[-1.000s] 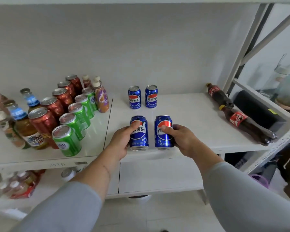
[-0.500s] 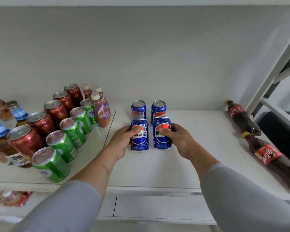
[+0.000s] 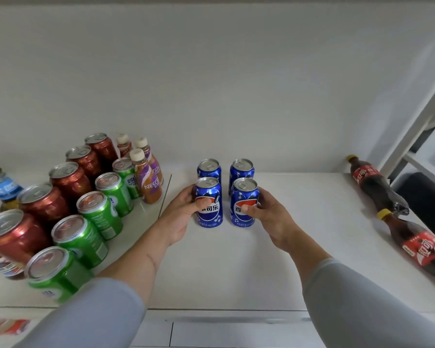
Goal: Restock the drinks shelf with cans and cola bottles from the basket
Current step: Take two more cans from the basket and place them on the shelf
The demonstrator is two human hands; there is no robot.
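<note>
Four blue cola cans upright mid-shelf (image 3: 299,247), left hand (image 3: 183,217) gripping front-left can (image 3: 209,202), right hand (image 3: 266,214) gripping front-right can (image 3: 244,202), rear pair (image 3: 209,168) just behind, two cola bottles (image 3: 374,187) lying at right.

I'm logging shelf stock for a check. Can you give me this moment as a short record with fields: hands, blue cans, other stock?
left hand: left hand grips front left blue can
right hand: right hand grips front right blue can
blue cans: four upright in two rows; back left can, back right can just behind the held pair
shelf: white shelf
left stock: red cans, green cans, coffee bottles
right stock: two cola bottles lying down
</note>
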